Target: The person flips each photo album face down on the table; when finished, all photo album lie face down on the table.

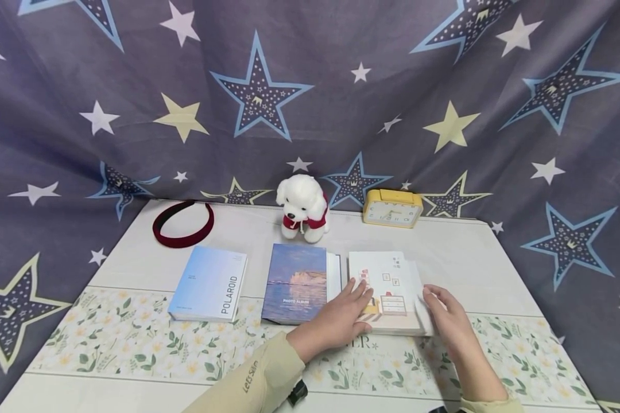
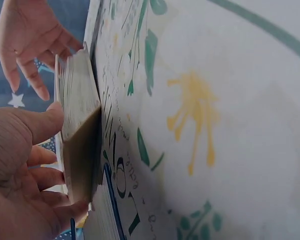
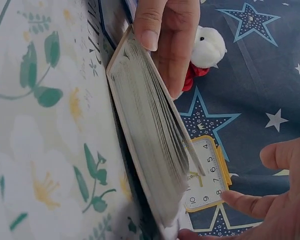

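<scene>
A thick white photo album (image 1: 382, 267) with drawn furniture on its cover lies on the table. My left hand (image 1: 336, 321) rests on its left side, fingers laid straight across the cover and thumb by the near edge. In the left wrist view the thumb touches the rim of the album (image 2: 79, 92). At the album's right edge is my right hand (image 1: 452, 318), its fingers beside the page ends. The right wrist view shows the pages (image 3: 150, 135) slightly fanned and the right thumb apart from the fingers; the fingertips at the lower edge are partly hidden.
Left of the white album lie a blue sea-scene photo album (image 1: 295, 281), partly over a pale page edge, and a light blue Polaroid album (image 1: 206, 284). Behind stand a red headband (image 1: 183, 238), a white plush dog (image 1: 302, 203) and a yellow clock (image 1: 392, 209), before a starry curtain.
</scene>
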The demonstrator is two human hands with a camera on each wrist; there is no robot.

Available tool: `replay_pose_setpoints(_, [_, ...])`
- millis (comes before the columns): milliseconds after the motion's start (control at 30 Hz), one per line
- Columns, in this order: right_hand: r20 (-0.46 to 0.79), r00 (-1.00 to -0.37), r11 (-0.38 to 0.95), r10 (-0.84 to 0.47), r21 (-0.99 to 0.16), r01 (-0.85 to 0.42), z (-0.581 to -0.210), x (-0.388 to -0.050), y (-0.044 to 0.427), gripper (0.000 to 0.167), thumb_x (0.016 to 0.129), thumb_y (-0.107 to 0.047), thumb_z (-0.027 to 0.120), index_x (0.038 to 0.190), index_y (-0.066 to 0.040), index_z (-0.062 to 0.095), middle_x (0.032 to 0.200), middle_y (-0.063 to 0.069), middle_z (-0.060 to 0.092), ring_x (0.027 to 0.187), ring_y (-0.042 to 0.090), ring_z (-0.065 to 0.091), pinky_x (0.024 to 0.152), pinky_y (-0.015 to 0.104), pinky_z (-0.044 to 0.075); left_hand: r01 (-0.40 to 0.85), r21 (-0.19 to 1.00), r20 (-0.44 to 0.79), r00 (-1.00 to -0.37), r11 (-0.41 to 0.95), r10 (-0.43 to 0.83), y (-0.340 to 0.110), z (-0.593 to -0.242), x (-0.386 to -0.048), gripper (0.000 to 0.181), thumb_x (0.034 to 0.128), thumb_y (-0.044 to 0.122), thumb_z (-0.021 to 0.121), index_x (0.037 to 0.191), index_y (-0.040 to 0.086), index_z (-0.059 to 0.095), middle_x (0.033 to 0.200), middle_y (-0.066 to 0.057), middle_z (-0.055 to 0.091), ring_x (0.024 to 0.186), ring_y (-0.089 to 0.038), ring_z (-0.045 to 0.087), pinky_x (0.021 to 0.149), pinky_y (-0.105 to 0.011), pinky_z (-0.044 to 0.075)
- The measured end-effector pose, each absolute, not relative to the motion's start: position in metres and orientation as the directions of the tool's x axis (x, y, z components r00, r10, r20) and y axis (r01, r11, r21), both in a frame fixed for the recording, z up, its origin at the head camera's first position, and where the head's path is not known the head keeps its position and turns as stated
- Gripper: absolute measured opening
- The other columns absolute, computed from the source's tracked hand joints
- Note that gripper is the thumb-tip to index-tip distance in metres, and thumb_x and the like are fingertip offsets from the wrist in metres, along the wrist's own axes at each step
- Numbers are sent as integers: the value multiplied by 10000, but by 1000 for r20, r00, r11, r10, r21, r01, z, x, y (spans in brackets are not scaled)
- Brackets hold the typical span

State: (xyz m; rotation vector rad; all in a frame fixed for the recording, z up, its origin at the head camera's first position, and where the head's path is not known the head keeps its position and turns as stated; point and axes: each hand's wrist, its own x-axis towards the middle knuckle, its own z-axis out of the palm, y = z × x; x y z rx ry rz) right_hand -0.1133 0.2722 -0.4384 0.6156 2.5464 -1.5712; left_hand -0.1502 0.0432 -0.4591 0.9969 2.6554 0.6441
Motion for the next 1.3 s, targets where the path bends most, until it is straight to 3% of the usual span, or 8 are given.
replay_pose_setpoints(267, [-163,-933,363,320,-889,280,-473,-121,297,802,936,-683,378,1506,-121,347,1449,197,435,1283,387,451,956,475,478,502,570,-103,-742,650,663,44,-458,-149,672,973,319,592,1542,117,296,1633,-72,72,1489,-264,-23,1148,-451,245])
replay_pose_setpoints(433, [-154,-921,305,357,-913,271,-490,-129,310,809,938,-641,453,1548,-150,249,1465,203,416,1257,352,480,922,447,493,460,637,-105,-743,619,661,46,-459,-148,724,959,382,596,1538,78,287,1633,-97,48,1486,-276,-59,1155,-467,223])
replay_pose_setpoints(567, [-205,-912,218,356,-930,295,-465,-124,297,735,997,-523,434,1565,-127,189,1434,187,447,1248,309,482,985,433,457,396,711,-118,-747,581,654,49,-459,-148,786,933,431,611,1550,94,259,1631,-119,4,1481,-286,-90,1153,-513,198])
replay_pose_setpoints(700, [-223,-941,166,254,-949,270,-433,-111,282,584,1063,-388,279,1563,-100,188,1471,195,401,1258,276,469,1017,360,440,326,797,-136,-724,509,676,51,-460,-147,862,904,476,627,1573,156,189,1625,-128,-75,1474,-297,-121,1139,-581,167])
replay_pose_setpoints(800, [-181,-972,199,152,-957,210,-428,-107,279,575,1063,-399,189,1545,-91,248,1489,171,392,1306,246,449,999,311,453,293,838,-148,-690,460,709,52,-462,-146,904,903,511,612,1584,179,117,1618,-138,-116,1474,-310,-109,1134,-596,161])
replay_pose_setpoints(933, [-95,-993,243,66,-964,108,-427,-106,276,610,1050,-445,202,1503,-58,334,1452,176,441,1267,154,497,994,395,452,236,867,-174,-683,439,710,55,-459,-144,933,899,574,579,1585,254,33,1613,-146,-133,1477,-319,-76,1126,-606,172])
replay_pose_setpoints(1067, [-66,-998,233,20,-970,69,-425,-106,270,562,1056,-430,281,1479,-72,379,1416,181,483,1132,12,555,917,390,471,175,901,-167,-702,396,692,58,-453,-143,944,880,648,549,1573,336,-10,1613,-149,-124,1478,-322,-61,1117,-625,167])
replay_pose_setpoints(1300, [-104,-994,191,-29,-977,97,-426,-105,261,468,1062,-331,382,1487,-133,372,1376,181,498,1082,75,596,867,388,503,130,967,-54,-733,218,678,60,-448,-143,999,885,638,558,1571,275,-72,1625,-95,-89,1479,-260,-6,1137,-557,183])
